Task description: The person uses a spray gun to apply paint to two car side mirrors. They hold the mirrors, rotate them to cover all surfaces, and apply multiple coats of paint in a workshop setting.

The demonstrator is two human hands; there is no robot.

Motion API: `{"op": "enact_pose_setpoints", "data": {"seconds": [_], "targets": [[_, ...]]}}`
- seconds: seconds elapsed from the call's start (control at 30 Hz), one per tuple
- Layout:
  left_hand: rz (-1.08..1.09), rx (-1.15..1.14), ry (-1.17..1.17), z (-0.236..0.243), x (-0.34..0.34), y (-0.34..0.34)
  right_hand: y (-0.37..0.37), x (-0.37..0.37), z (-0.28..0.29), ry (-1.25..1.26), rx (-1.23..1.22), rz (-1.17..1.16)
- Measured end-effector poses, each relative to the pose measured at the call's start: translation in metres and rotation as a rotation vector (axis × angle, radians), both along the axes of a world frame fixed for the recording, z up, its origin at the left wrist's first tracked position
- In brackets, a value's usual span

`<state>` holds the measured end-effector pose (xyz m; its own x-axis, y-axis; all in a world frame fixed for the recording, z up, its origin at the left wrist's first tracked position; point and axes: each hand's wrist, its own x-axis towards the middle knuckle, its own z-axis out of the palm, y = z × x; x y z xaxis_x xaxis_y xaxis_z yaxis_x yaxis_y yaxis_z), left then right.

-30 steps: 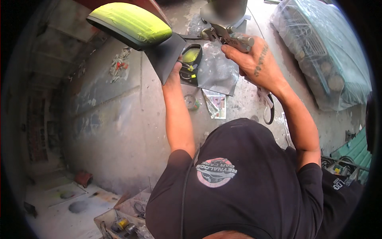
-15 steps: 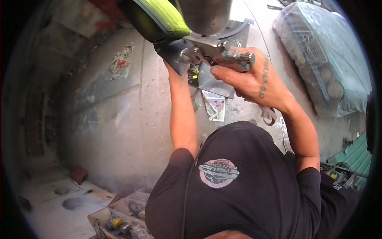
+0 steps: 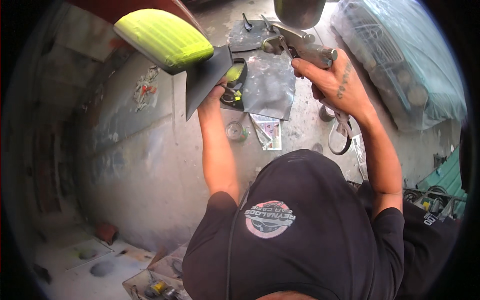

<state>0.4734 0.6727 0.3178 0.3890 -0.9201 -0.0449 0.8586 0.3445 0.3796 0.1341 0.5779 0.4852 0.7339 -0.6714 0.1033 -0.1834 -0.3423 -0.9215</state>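
In the upper left, a car side mirror [image 3: 167, 42] with a bright yellow-green cover is held up by its black base [image 3: 202, 82]. My left hand [image 3: 214, 95] is closed around the underside of that base, its fingers partly hidden. To the right, my right hand [image 3: 340, 85] grips a metal spray gun [image 3: 300, 45] with a dark paint cup [image 3: 300, 12] on top. The gun's nozzle points left toward the mirror, with a gap between them. Beside my left hand are wires with a yellow connector [image 3: 237, 95]; I cannot tell what they belong to.
On the floor, a dark board [image 3: 265, 82] carries a black and yellow-green part [image 3: 234, 72]. Nearer lie newspaper [image 3: 270, 132] and a clear round container [image 3: 234, 131]. Plastic sheeting [image 3: 400, 70] covers a grille-like object at right. A hose loop [image 3: 341, 150] hangs below the gun. A box of tools [image 3: 150, 285] stands lower left.
The mirror has moved left and turned, showing more of its yellow-green cover. My right hand has shifted the spray gun right and slightly up, opening a gap between them.
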Motion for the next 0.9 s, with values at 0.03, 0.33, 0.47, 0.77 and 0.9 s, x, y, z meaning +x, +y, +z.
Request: {"op": "enact_pose_setpoints", "data": {"seconds": [0.03, 0.33, 0.47, 0.77, 0.9], "targets": [[-0.048, -0.024, 0.000, 0.000, 0.001, 0.001, 0.001, -0.005, 0.003, -0.013, 0.006, 0.019], [-0.043, 0.162, -0.171, -0.027, 0.007, 0.038, -0.002, -0.009, 0.014, 0.044, 0.036, 0.164], [0.095, 0.164, -0.235, -0.035, -0.001, 0.036, -0.026, 0.004, -0.019, 0.061, -0.066, 0.070], [0.169, 0.262, -0.195, -0.040, -0.013, 0.041, -0.023, -0.006, -0.018, 0.022, -0.045, 0.106], [0.163, 0.311, -0.291, -0.042, -0.015, 0.040, -0.017, -0.010, -0.012, -0.026, 0.135, 0.149]]}}
